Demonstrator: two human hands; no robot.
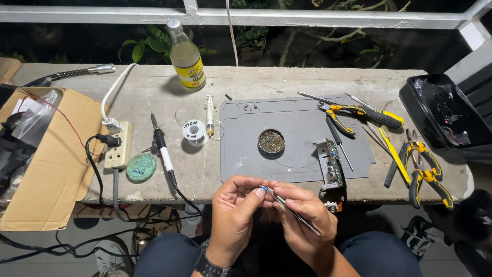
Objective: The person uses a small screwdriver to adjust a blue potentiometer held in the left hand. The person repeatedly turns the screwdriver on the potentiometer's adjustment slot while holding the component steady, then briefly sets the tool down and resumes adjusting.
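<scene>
Left hand: our left hand point(234, 211) was curled, thumb and forefinger pinched shut on a tiny blue part point(263, 189), held in the air over the lap, just off the bench point(154, 97) edge.
Right hand: our right hand point(302, 215) was closed around slim metal tweezers point(289, 208), tips meeting the blue part at the left fingertips.
Nearest things: a green circuit board point(332, 164) stood on edge at the grey mat point(287, 120) corner, just beside our right hand; a round tin of brass wool point(271, 141) sat mid-mat.
Left of mat: soldering iron point(163, 149), solder spool point(194, 131), syringe point(209, 115), green tin point(141, 167), power strip point(118, 146), glass bottle point(186, 55).
Right of mat: yellow-handled pliers point(359, 114) and cutters point(428, 172).
Risk, as we judged it: the part was small and held over open floor; a slip of the tweezer tips could flick it down among the cables and shoes, hard to find. Too hard a squeeze might bend it.
Second risk: the iron's cord hung off the bench near our left knee; a snag could drag the iron.
</scene>
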